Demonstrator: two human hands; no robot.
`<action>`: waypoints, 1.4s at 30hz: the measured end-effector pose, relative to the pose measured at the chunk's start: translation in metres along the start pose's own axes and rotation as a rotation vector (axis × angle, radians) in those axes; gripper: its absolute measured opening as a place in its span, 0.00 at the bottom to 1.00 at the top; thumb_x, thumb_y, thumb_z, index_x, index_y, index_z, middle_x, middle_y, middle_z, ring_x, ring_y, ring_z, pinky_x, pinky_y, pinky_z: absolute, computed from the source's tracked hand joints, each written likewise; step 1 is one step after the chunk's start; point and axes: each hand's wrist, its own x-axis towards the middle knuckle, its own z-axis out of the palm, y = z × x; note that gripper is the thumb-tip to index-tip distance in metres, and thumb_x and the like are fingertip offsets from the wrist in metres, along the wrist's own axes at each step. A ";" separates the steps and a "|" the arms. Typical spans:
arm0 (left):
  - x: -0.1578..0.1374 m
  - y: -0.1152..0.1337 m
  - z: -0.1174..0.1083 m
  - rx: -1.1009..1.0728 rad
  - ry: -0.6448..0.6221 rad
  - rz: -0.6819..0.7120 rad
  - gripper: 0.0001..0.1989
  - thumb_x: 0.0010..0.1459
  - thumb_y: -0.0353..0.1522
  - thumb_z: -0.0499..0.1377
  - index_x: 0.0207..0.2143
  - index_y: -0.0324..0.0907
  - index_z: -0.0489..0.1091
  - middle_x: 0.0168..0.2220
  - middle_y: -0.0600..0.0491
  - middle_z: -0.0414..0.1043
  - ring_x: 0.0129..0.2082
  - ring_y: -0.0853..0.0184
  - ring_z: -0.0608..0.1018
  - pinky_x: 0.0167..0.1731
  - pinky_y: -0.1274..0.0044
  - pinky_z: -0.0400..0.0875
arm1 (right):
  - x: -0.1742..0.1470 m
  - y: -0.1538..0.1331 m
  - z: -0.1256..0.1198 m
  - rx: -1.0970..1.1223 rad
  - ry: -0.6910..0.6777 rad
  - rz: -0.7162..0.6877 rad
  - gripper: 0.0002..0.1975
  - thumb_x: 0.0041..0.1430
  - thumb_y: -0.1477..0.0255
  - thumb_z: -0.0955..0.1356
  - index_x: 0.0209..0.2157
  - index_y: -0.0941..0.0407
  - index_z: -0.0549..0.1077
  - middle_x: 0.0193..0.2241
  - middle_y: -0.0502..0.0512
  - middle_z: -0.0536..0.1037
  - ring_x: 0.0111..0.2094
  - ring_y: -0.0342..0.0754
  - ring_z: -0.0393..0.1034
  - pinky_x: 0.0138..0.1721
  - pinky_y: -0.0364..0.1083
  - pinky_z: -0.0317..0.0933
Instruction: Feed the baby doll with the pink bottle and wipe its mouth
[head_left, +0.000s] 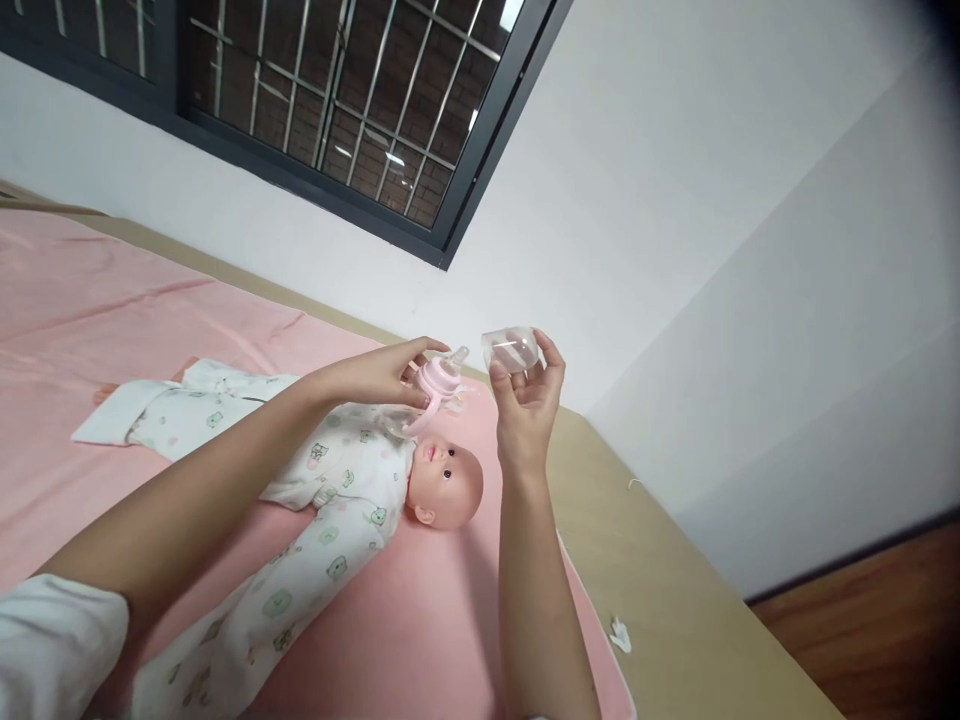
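Observation:
My left hand (401, 372) is closed around a baby bottle (438, 380) with a pink collar, a pink handle and a clear teat that points up and to the right. The bottle's clear body is partly hidden. In my right hand (529, 405) is a clear dome-shaped bottle cap (511, 349), pinched between thumb and fingers, apart from the teat and just right of it. Below the bottle a baby doll (446, 485) lies on its back, dressed in a white printed suit (352, 480). My left forearm crosses over the doll's body.
A pink blanket (360, 630) spreads under the doll on a tan surface (675, 620). A crumpled white scrap (620, 635) lies near the blanket's right edge. Behind stand a white wall (600, 200) and a dark-framed barred window (337, 100). Brown wood (870, 620) shows at lower right.

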 end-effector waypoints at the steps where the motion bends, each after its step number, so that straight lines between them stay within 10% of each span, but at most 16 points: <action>1: -0.001 0.001 0.001 0.021 -0.017 0.010 0.37 0.47 0.31 0.63 0.60 0.45 0.57 0.52 0.46 0.67 0.47 0.57 0.74 0.44 0.70 0.70 | -0.001 -0.001 0.001 0.007 -0.011 0.002 0.35 0.54 0.57 0.69 0.60 0.45 0.53 0.59 0.56 0.63 0.59 0.52 0.61 0.59 0.54 0.58; 13: -0.001 -0.001 -0.001 -0.169 -0.031 0.029 0.34 0.49 0.32 0.63 0.59 0.44 0.58 0.47 0.48 0.72 0.44 0.58 0.76 0.42 0.68 0.72 | -0.003 0.004 -0.003 0.066 -0.479 0.218 0.38 0.56 0.57 0.68 0.65 0.42 0.48 0.61 0.53 0.62 0.58 0.53 0.62 0.57 0.57 0.61; 28: 0.003 -0.001 0.007 -0.357 0.021 0.065 0.31 0.51 0.33 0.65 0.56 0.43 0.60 0.49 0.45 0.71 0.48 0.56 0.75 0.44 0.66 0.72 | -0.010 0.012 0.013 -0.033 -0.368 0.460 0.61 0.40 0.69 0.77 0.66 0.48 0.35 0.46 0.57 0.73 0.45 0.53 0.72 0.51 0.59 0.67; 42: 0.000 0.004 0.004 -0.496 -0.089 -0.031 0.37 0.49 0.31 0.66 0.60 0.44 0.55 0.55 0.43 0.67 0.51 0.54 0.74 0.50 0.61 0.67 | -0.008 0.012 0.008 0.070 -0.347 0.531 0.63 0.39 0.72 0.77 0.66 0.49 0.34 0.49 0.59 0.74 0.49 0.55 0.72 0.53 0.58 0.65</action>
